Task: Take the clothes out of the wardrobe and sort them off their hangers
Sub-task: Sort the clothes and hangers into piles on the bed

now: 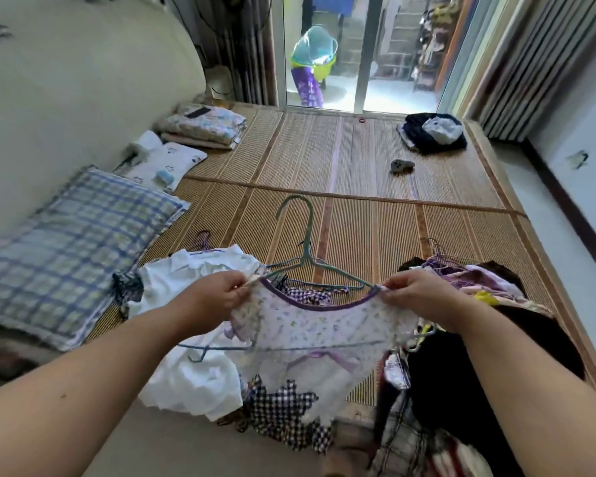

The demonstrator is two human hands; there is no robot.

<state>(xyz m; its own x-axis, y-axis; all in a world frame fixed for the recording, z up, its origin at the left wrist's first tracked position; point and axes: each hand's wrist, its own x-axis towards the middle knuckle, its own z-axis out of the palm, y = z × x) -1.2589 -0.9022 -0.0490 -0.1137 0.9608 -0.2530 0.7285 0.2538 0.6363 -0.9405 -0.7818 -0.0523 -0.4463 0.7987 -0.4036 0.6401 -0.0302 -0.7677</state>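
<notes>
Head view, woven mat (358, 160), floral top (320, 325), glass door (410, 63)

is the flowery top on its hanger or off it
On it: the hook of the green hanger sticks out above the neckline of the top, and its bar shows through the cloth.

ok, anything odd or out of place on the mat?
Minor only: a small grey object lies alone on the mat, and a red ring sits by the sliding door. Heaped clothes and loose hangers fit the sorting; nothing looks damaged or spilled.
</notes>
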